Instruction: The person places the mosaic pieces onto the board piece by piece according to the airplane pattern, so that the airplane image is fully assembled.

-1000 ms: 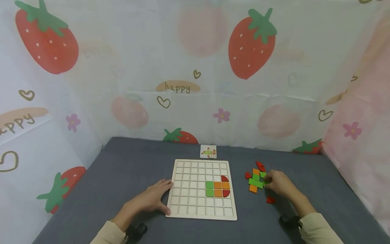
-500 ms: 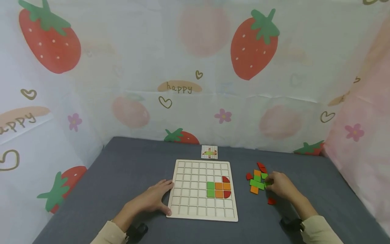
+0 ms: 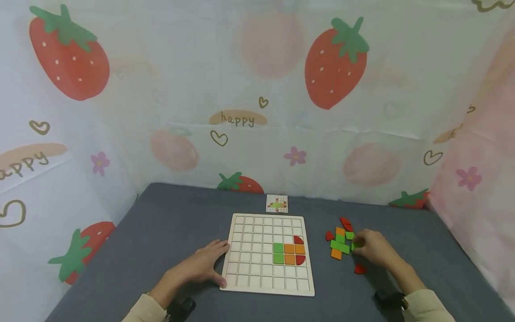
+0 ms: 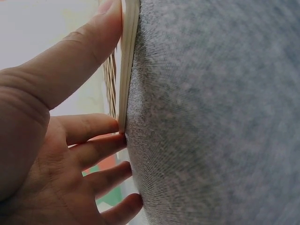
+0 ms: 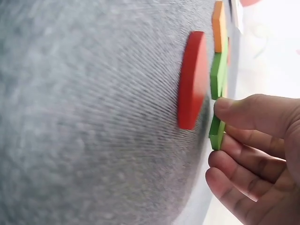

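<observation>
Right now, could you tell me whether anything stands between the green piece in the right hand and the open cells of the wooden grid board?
Nothing visible does. The right hand pinches the green piece at the right edge of the loose pile; that pile lies toward the board, but lifting the piece clears it.

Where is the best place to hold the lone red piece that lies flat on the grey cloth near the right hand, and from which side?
Probably pinch the red piece by two opposite thin edges, coming from above. It lies flat on the cloth, apart from the other pieces, so only its edges offer a hold.
</observation>
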Motion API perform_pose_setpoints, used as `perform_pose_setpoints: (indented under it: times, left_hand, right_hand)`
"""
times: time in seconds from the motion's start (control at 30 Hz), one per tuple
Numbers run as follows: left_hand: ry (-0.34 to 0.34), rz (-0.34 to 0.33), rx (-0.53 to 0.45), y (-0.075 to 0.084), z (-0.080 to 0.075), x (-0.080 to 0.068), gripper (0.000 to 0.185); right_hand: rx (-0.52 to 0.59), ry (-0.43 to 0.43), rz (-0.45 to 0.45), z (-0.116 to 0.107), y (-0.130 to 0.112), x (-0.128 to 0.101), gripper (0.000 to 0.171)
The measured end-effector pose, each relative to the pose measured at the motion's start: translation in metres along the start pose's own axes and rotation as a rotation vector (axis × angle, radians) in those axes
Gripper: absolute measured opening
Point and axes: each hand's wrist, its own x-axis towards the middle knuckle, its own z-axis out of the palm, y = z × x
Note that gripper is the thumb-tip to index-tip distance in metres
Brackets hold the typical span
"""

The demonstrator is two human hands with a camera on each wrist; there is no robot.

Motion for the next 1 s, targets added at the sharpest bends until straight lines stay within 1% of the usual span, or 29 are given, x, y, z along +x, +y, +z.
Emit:
perform_pose_setpoints:
  times: [0.17, 0.27, 0.4, 0.57, 0.9, 1.0]
  left_hand:
    - [-0.002, -0.005, -0.011, -0.001, 0.000, 0.000, 0.097]
    - [0.003, 0.003, -0.002, 0.000, 0.000, -0.001, 0.097]
    - [-0.001, 0.000, 0.001, 0.002, -0.001, -0.001, 0.098]
    - [0.000, -0.005, -0.005, 0.003, -0.001, -0.001, 0.098]
    - [-0.014, -0.007, -0.024, 0.002, -0.001, -0.002, 0.098]
    - [-0.013, 0.004, -0.023, 0.001, -0.002, -0.002, 0.097]
  right_hand:
    - [0.009, 0.010, -0.013, -0.003, -0.003, 0.001, 0.021]
    - [0.024, 0.016, -0.035, -0.004, -0.009, 0.002, 0.021]
    - [0.045, 0.025, -0.057, -0.001, -0.019, 0.004, 0.021]
    - [0.093, 0.013, -0.054, 0.003, -0.032, 0.009, 0.022]
    - [0.130, 0.040, -0.071, 0.012, -0.061, 0.021, 0.018]
    - [0.141, 0.049, -0.096, 0.014, -0.068, 0.022, 0.018]
